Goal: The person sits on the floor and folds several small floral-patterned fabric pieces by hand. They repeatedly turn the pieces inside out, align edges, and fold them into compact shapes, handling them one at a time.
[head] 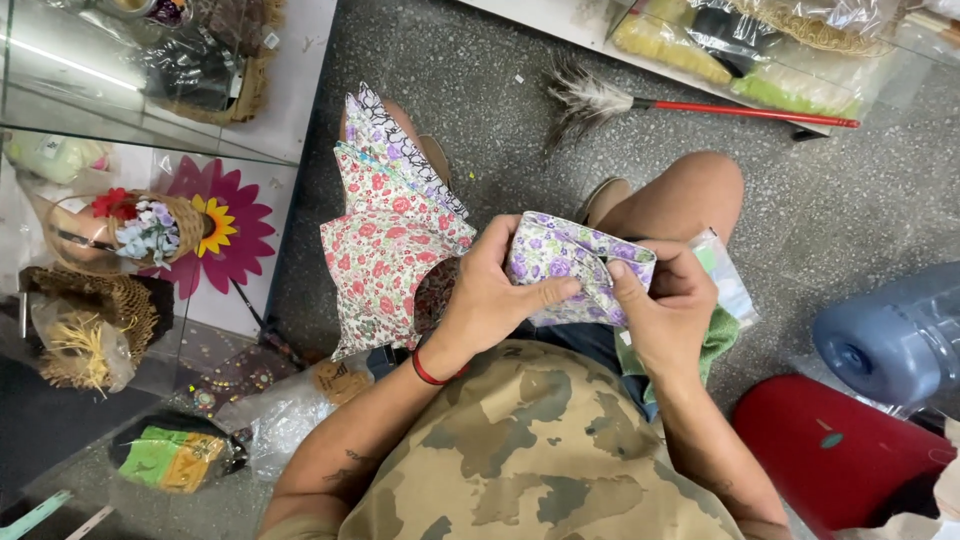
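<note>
1. Head view: the left hand (490,290) and the right hand (665,305) are both closed on a folded purple floral cloth (570,262), held between them above the lap.
2. The left thumb presses on the cloth's near edge; the right fingers curl over its right end.
3. Just left of the left hand, a stack of pink floral cloths (380,260) fans out over the knee, with a purple and a black-and-white piece at its far tip.
4. Under the right hand lie a green cloth (718,340) and a clear plastic packet (728,280).
5. The grey floor (480,80) is open far ahead, up to a feather duster (600,100) with a red handle.
6. A glass display case (150,150) hems the left; a blue water jug (890,335) and a red cylinder (830,450) crowd the near right.
</note>
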